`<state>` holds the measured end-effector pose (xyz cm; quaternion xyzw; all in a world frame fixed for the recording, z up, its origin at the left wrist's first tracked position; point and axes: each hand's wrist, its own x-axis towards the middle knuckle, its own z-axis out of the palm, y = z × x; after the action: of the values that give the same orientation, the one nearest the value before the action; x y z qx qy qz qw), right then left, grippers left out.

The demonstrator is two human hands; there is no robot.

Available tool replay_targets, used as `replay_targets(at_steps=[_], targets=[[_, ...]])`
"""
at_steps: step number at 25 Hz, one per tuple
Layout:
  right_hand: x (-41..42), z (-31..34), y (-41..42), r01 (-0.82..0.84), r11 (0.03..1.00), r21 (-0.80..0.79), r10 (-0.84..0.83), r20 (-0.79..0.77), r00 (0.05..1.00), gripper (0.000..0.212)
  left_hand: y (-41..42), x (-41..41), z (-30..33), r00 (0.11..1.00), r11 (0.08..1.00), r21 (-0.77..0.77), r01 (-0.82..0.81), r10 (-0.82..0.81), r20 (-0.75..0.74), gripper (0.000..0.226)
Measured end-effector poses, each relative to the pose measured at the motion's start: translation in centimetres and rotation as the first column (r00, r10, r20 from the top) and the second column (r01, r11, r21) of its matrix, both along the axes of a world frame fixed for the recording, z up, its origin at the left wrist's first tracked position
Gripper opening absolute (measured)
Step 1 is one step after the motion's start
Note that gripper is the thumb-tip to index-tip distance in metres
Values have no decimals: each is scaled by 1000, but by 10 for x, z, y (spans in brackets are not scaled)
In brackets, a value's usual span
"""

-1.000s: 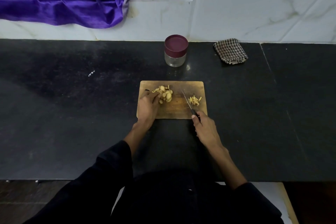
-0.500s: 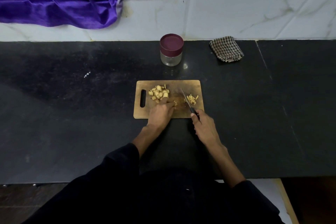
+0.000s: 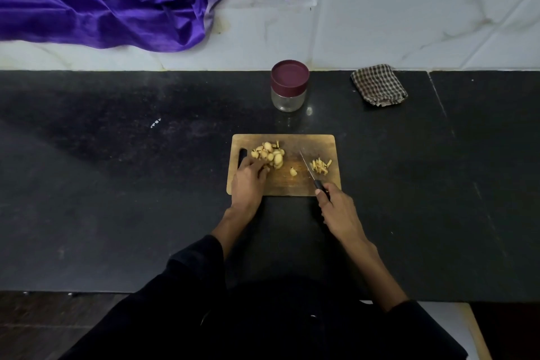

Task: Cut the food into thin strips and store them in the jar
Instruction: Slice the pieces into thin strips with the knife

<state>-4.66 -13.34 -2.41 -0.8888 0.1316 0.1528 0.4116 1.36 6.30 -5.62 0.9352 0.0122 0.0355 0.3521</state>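
Obs: Both hands are working over one wooden cutting board [image 3: 304,143] lying on the black counter [image 3: 117,184]. Left hand [image 3: 247,184] is resting on the board's left part, fingers curled down into the near edge of the sliced pile [image 3: 270,154]; whether it is pinching a piece, cannot tell.

Chk: And the right hand?

Obs: Right hand [image 3: 339,213] is gripping the black handle of one knife [image 3: 311,172], fingers wrapped round it. Blade is pointing away and slightly left, lying between the loose piece and the strips.

Chk: Food count?

Obs: Three groups are sitting on the board. One pile of pale round slices at upper left, too many and too overlapped to count. One single loose piece [image 3: 293,171] near the board's middle. One small heap of thin strips [image 3: 320,165] just right of the blade.

Chk: Jar?

Obs: One glass jar [image 3: 289,86] is standing upright beyond the board, near the wall, well apart from it, maroon lid on.

Chk: Other items?

Obs: One checked cloth [image 3: 379,85] is lying folded right of the jar. One purple fabric [image 3: 117,0] is draping over the white ledge at the back left.
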Motion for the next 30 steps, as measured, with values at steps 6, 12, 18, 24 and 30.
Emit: replay_targets(at_steps=[6,12,18,24,30], targets=[[-2,4,-2,16,1000,-2,-16,-15,1000,38,-16,-7,10,984,994,-56,98,-88,157,20],[-4,7,-2,31,1000,4,-31,-2,1000,30,-45,-11,7,968,972,84,219,-228,106,22],[-4,7,-2,32,999,3,-32,-8,999,32,-47,-15,-3,966,957,162,242,-253,51,19],[-4,7,-3,28,1000,11,-28,-18,999,35,-43,-7,2,969,967,70,245,-242,-50,28],[-4,9,-2,26,1000,14,-26,-18,1000,35,-42,-1,0,969,968,52,244,-241,-56,25]])
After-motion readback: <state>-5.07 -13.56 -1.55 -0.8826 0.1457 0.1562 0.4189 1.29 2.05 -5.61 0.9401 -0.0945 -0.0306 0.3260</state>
